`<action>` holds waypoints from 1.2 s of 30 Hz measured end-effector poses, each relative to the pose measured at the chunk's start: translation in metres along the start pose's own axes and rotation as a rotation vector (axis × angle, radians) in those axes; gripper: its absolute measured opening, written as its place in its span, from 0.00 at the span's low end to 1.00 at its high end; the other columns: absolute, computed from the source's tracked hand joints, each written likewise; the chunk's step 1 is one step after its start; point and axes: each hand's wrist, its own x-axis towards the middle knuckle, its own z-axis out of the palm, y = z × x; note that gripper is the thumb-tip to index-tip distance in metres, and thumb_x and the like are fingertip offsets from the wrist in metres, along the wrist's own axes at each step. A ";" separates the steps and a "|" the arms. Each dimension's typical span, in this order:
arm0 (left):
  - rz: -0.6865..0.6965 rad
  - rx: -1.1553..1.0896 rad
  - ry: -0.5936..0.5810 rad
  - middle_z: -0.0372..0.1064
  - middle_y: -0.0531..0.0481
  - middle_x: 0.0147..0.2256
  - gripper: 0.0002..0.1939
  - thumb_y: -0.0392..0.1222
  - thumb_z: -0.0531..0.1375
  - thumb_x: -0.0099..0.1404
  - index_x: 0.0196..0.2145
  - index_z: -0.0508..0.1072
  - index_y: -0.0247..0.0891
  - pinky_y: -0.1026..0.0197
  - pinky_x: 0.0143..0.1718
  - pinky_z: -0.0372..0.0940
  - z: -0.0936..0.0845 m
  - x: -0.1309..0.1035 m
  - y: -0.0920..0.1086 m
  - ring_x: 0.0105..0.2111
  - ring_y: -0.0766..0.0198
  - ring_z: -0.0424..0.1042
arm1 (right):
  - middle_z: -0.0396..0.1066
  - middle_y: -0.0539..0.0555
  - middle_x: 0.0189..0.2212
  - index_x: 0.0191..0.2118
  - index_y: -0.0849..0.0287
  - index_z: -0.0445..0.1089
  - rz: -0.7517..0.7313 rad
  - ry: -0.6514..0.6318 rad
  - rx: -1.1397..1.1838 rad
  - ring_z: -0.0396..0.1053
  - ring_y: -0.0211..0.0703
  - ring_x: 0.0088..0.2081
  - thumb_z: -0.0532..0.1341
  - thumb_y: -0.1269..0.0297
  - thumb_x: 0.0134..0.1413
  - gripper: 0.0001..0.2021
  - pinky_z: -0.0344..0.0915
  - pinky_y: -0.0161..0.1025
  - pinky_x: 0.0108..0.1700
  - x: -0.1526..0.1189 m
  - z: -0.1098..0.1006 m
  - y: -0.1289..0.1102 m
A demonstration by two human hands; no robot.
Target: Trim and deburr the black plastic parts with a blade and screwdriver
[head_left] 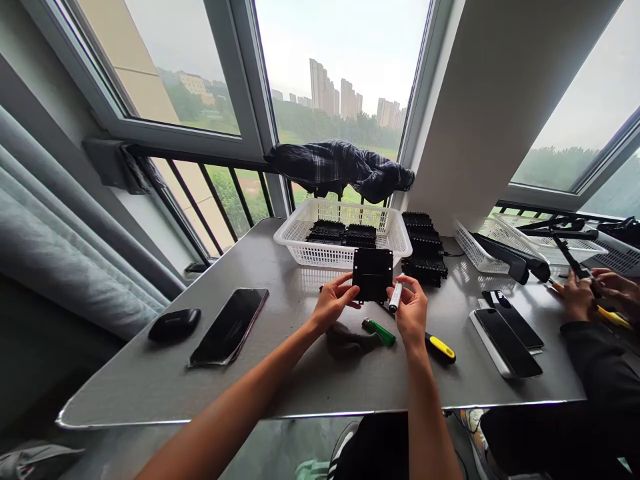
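You held a flat, square, black plastic part upright above the grey table, in front of the white perforated plastic basket. Your left hand had its fingers closed on the part's left edge, near the lower corner. Your right hand gripped a white marker with a black tip, its fingers at the part's right edge; whether they also pinched the part, you could not tell.

Similar ridged black parts lay in the basket, and more black parts were stacked just beside it on the right. Below your hands, a green lighter lay by a crumpled dark cloth, and a tool with a yellow and black handle lay near your right wrist. Farther right, another person's hands held a dark elongated piece.
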 end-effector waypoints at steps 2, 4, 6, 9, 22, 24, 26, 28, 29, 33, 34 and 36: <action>-0.003 -0.004 -0.004 0.77 0.46 0.27 0.39 0.56 0.70 0.49 0.54 0.70 0.31 0.63 0.24 0.67 0.000 0.000 0.000 0.24 0.60 0.76 | 0.68 0.46 0.24 0.43 0.58 0.66 -0.003 0.001 -0.007 0.59 0.32 0.19 0.68 0.56 0.46 0.20 0.53 0.30 0.20 0.000 0.000 0.000; -0.006 -0.004 -0.008 0.78 0.46 0.27 0.39 0.56 0.70 0.49 0.54 0.70 0.31 0.62 0.24 0.67 -0.001 0.001 -0.001 0.24 0.59 0.76 | 0.69 0.47 0.24 0.43 0.58 0.66 -0.001 0.005 -0.012 0.60 0.32 0.20 0.68 0.56 0.46 0.19 0.54 0.30 0.21 0.000 0.000 0.000; -0.009 -0.006 -0.011 0.78 0.45 0.28 0.40 0.56 0.70 0.49 0.54 0.69 0.31 0.62 0.24 0.67 -0.001 0.001 -0.003 0.25 0.58 0.76 | 0.69 0.47 0.25 0.43 0.58 0.66 0.006 0.008 -0.010 0.61 0.33 0.21 0.68 0.57 0.46 0.19 0.55 0.30 0.22 0.000 0.000 0.001; -0.011 -0.009 -0.008 0.78 0.45 0.29 0.40 0.56 0.70 0.49 0.55 0.69 0.31 0.62 0.24 0.67 -0.001 0.002 -0.004 0.25 0.58 0.76 | 0.69 0.47 0.25 0.42 0.58 0.66 0.018 0.018 -0.012 0.63 0.34 0.22 0.68 0.58 0.45 0.19 0.57 0.31 0.24 0.000 0.000 0.001; -0.046 -0.016 -0.017 0.79 0.44 0.30 0.39 0.55 0.70 0.49 0.54 0.68 0.31 0.61 0.26 0.69 0.000 -0.001 0.002 0.24 0.59 0.76 | 0.74 0.51 0.28 0.43 0.57 0.67 -0.023 -0.006 -0.097 0.73 0.42 0.29 0.66 0.59 0.47 0.17 0.65 0.34 0.28 0.000 -0.002 0.004; -0.061 -0.012 -0.013 0.79 0.44 0.30 0.37 0.55 0.69 0.50 0.53 0.68 0.32 0.61 0.27 0.69 0.000 -0.001 0.002 0.24 0.59 0.77 | 0.76 0.54 0.32 0.44 0.58 0.67 -0.059 0.020 -0.117 0.75 0.45 0.34 0.65 0.58 0.49 0.17 0.68 0.37 0.33 0.000 -0.002 0.003; -0.065 -0.010 -0.007 0.79 0.44 0.31 0.36 0.54 0.69 0.50 0.52 0.68 0.32 0.61 0.27 0.69 0.001 -0.002 0.003 0.24 0.59 0.77 | 0.77 0.56 0.36 0.46 0.58 0.67 -0.138 0.126 -0.126 0.76 0.47 0.38 0.64 0.56 0.51 0.17 0.70 0.39 0.37 0.001 -0.002 -0.001; -0.064 -0.009 0.000 0.79 0.44 0.30 0.35 0.54 0.69 0.50 0.51 0.68 0.32 0.61 0.27 0.70 0.000 -0.002 0.004 0.23 0.59 0.76 | 0.76 0.56 0.35 0.45 0.59 0.68 -0.241 0.257 -0.112 0.76 0.45 0.36 0.62 0.54 0.55 0.16 0.70 0.40 0.37 -0.001 -0.004 -0.008; -0.063 -0.008 0.002 0.79 0.45 0.30 0.35 0.54 0.69 0.50 0.51 0.68 0.32 0.60 0.27 0.70 0.000 -0.002 0.004 0.23 0.60 0.76 | 0.76 0.55 0.32 0.44 0.60 0.68 -0.286 0.299 -0.098 0.74 0.43 0.32 0.61 0.54 0.56 0.16 0.70 0.39 0.35 -0.002 -0.004 -0.013; -0.054 -0.030 -0.012 0.79 0.45 0.30 0.35 0.52 0.70 0.50 0.51 0.68 0.32 0.58 0.29 0.71 0.001 -0.002 0.002 0.25 0.59 0.77 | 0.65 0.46 0.17 0.35 0.61 0.71 -0.330 0.253 -0.047 0.60 0.34 0.17 0.58 0.50 0.59 0.16 0.59 0.32 0.21 -0.009 -0.008 -0.027; -0.053 -0.040 -0.019 0.79 0.45 0.30 0.35 0.51 0.70 0.50 0.52 0.68 0.31 0.58 0.30 0.72 0.001 -0.002 0.001 0.27 0.58 0.77 | 0.62 0.45 0.15 0.32 0.61 0.70 -0.302 0.206 -0.051 0.58 0.33 0.16 0.58 0.49 0.59 0.18 0.56 0.32 0.20 -0.010 -0.007 -0.029; -0.052 -0.051 -0.033 0.78 0.45 0.30 0.36 0.50 0.70 0.49 0.52 0.68 0.31 0.57 0.30 0.72 0.001 -0.002 -0.001 0.29 0.57 0.77 | 0.59 0.45 0.14 0.28 0.60 0.69 -0.225 0.096 -0.069 0.56 0.32 0.16 0.58 0.48 0.58 0.19 0.52 0.31 0.18 -0.011 -0.006 -0.029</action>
